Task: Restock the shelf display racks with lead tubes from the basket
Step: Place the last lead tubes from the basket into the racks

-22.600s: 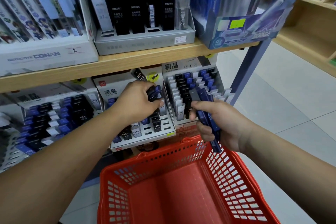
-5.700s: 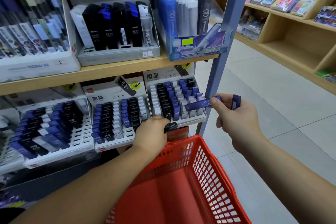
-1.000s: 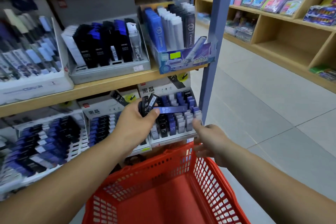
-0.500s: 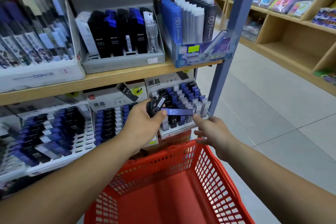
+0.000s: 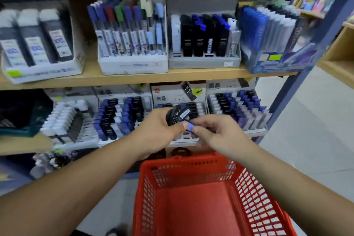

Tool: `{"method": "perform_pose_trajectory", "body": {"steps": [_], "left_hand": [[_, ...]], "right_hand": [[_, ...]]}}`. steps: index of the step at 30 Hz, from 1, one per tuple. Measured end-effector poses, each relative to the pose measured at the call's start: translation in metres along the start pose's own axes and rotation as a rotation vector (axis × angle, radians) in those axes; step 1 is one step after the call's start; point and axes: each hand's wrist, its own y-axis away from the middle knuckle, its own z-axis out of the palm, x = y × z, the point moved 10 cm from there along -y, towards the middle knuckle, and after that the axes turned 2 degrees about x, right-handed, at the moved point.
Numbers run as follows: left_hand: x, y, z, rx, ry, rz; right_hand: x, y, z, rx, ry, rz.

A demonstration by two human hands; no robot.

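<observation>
Your left hand [image 5: 159, 130] clutches small black plastic lead tubes [image 5: 175, 116]; your right hand [image 5: 216, 132] pinches 1 blue tube [image 5: 190, 126], seemingly lying crosswise, with the white slotted display rack [image 5: 184, 139] just beyond it.

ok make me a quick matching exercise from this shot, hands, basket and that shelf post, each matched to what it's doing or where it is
Column one
1. left hand
2. right hand
3. red basket
4. blue upright post

Column two
A. lowest in view, below both hands
B. grips a bunch of black lead tubes marked HB 0.7
C. stands at the right end of the shelves
D. pinches the end of a blue lead tube

Pairs: 1-B, 2-D, 3-A, 4-C
</observation>
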Motion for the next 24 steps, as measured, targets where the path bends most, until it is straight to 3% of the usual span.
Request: {"method": "perform_pose_trajectory", "body": {"steps": [2, 5, 10, 14, 19, 24], "left_hand": [[-0.012, 0.009, -0.023, 0.006, -0.04, -0.044], [-0.034, 0.018, -0.06, 0.013, -0.082, -0.149], [-0.087, 0.034, -0.108, 0.062, -0.001, -0.295], [-0.133, 0.042, -0.11, -0.096, 0.011, -0.428], [-0.164, 0.052, -0.129, -0.196, -0.087, -0.452], [-0.199, 0.055, -0.149, -0.121, -0.075, -0.519]], "right_hand": [[-0.005, -0.005, 0.034, -0.115, -0.082, 0.048], [-0.013, -0.012, 0.067, -0.193, -0.003, 0.04], [-0.016, -0.039, 0.087, -0.057, -0.093, 0.105], [-0.019, -0.056, 0.102, 0.054, -0.238, 0.186], [-0.03, -0.07, 0.118, 0.093, -0.209, 0.126], [-0.036, -0.078, 0.129, 0.148, -0.15, 0.092]]}}
